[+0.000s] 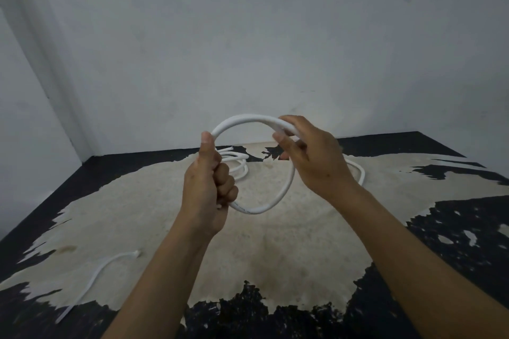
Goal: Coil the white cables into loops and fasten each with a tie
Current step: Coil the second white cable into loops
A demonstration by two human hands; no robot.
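Note:
A white cable is bent into one round loop held above the table. My left hand is clenched on the loop's left side, thumb up along it. My right hand grips the loop's upper right, fingers wrapped over it. The cable's tail runs down behind my right wrist onto the table. A second white cable lies coiled on the table just behind my left hand. A third white cable piece lies stretched at the near left, its far end frayed. No tie is visible.
The table has a worn top, pale in the middle with black patches at the edges. A grey wall stands close behind it, with a corner at the left.

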